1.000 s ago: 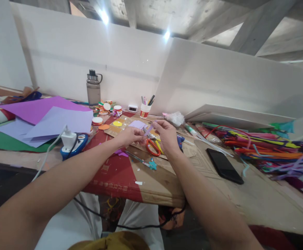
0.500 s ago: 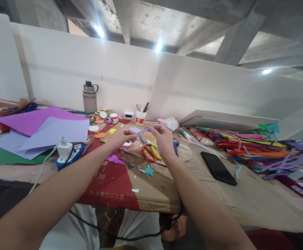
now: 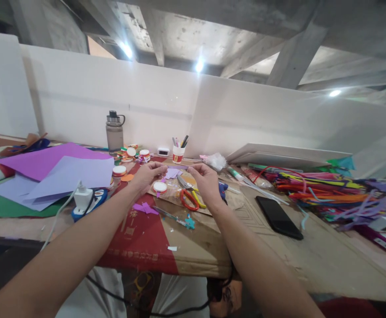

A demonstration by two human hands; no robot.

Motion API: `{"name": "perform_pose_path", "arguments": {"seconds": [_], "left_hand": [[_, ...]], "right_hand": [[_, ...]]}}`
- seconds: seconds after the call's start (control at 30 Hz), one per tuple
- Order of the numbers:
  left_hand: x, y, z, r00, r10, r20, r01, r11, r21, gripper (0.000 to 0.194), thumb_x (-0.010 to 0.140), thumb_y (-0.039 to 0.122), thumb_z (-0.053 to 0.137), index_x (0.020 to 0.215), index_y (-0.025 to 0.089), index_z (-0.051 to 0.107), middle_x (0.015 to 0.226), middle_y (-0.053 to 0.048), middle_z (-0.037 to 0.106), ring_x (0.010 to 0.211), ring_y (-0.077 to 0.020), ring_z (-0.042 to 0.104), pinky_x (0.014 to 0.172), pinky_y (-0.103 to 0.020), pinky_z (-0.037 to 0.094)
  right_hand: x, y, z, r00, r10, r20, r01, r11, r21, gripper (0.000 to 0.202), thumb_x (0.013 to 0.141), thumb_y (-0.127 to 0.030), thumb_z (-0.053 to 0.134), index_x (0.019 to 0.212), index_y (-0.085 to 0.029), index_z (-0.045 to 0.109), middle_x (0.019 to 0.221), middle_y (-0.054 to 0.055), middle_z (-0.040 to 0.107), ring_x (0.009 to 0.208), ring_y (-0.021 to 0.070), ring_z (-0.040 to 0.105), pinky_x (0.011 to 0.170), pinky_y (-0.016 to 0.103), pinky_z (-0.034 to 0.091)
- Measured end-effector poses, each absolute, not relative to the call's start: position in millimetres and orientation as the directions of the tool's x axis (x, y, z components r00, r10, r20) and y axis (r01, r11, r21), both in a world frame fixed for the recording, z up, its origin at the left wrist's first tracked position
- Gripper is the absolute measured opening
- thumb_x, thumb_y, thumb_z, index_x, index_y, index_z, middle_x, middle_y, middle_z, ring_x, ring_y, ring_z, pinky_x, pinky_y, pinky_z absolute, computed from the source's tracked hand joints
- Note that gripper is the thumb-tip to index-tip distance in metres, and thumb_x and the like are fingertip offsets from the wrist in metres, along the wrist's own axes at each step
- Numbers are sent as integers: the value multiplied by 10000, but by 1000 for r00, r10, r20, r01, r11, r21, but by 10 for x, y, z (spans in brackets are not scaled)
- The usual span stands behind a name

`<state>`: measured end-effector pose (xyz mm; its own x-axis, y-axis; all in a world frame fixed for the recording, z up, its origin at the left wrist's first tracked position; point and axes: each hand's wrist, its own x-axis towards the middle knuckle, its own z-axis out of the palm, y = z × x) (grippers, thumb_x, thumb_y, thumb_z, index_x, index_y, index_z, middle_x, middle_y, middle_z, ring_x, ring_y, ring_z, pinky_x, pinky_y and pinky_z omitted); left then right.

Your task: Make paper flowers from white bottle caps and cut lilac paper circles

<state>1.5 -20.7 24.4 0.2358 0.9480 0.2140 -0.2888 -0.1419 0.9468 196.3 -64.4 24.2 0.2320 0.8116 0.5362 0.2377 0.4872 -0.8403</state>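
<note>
A narrow purple paper strip is stretched level between my two hands, above the cardboard-covered table. My left hand pinches its left end, and my right hand pinches the other. Just below the strip lie pale purple paper pieces. Scissors with orange and yellow handles rest beneath my right hand. Between the hands sits a white-lidded round tub. Nearer to me are bright purple paper scraps, a pen and a small teal paper shape.
Purple paper sheets and a power strip lie on the left. A water bottle and a cup of pens stand at the back. On the right are a black phone and colourful pipe cleaners.
My hands have drawn slightly apart, and the strip between them now runs level instead of slanting. The camera view has tilted up a little.
</note>
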Motion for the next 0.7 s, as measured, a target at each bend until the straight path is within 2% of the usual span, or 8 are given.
{"name": "perform_pose_path", "arguments": {"seconds": [0.23, 0.37, 0.53, 0.7], "left_hand": [[-14, -217, 306, 205, 959, 198, -482, -77, 873, 350, 518, 256, 883, 701, 106, 625, 665, -20, 651, 588, -84, 592, 526, -177, 439], [-16, -226, 305, 217, 954, 209, -524, -67, 849, 285, 602, 217, 843, 731, 111, 611, 659, -31, 662, 567, -82, 603, 503, -158, 442], [-8, -237, 311, 251, 941, 226, -587, -38, 809, 251, 659, 185, 806, 730, 122, 574, 859, -77, 726, 592, -75, 627, 490, -145, 446], [1, -231, 309, 241, 947, 212, -626, -15, 780, 174, 719, 157, 761, 778, 115, 602, 840, -66, 729, 571, -63, 621, 487, -143, 450]], "right_hand": [[1942, -661, 223, 168, 843, 511, 319, 444, -837, 239, 783, -385, 634, 799, -154, 690, 752, 32, 684, 667, 148, 567, 671, 280, 435], [1933, -639, 181, 131, 865, 484, 355, 414, -838, 247, 788, -399, 619, 787, -160, 681, 759, 36, 682, 675, 152, 568, 654, 274, 424], [1892, -633, 150, 83, 893, 442, 368, 385, -847, 211, 780, -374, 617, 773, -169, 667, 740, 21, 666, 664, 140, 553, 645, 263, 414], [1825, -690, 186, 61, 918, 391, 360, 345, -867, 146, 763, -321, 619, 725, -183, 647, 710, 19, 651, 661, 143, 553, 640, 262, 424]]}}
